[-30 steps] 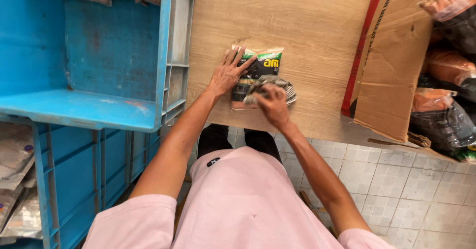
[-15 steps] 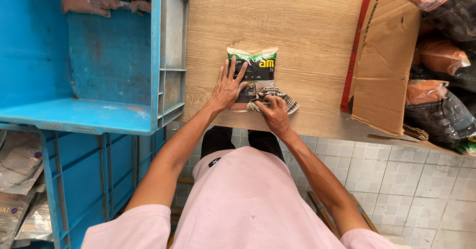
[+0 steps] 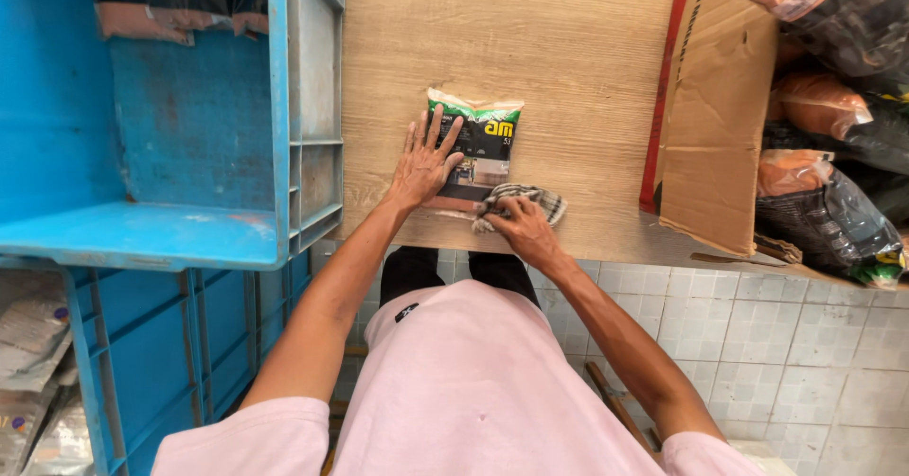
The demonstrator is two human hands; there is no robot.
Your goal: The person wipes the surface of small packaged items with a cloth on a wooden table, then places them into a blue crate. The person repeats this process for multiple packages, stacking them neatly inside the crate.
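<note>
Two hands work near the wooden table's (image 3: 568,40) front edge; left hand (image 3: 426,165) lies spread flat on a green-and-black plastic packet (image 3: 483,135); right hand (image 3: 524,228) apparently grips a checked cloth (image 3: 530,197) touching it.

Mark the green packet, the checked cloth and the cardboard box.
green packet (image 3: 488,135), head view, its upper printed face.
checked cloth (image 3: 540,199), head view, its right end.
cardboard box (image 3: 715,135), head view, its open flap.

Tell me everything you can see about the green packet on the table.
The green packet is a flat, glossy plastic pouch, green and black with a pale crimped top edge. It lies face up on the wooden table, near its front edge. The left hand presses flat on its left side; the right hand holds a checked cloth against its lower edge.
</note>
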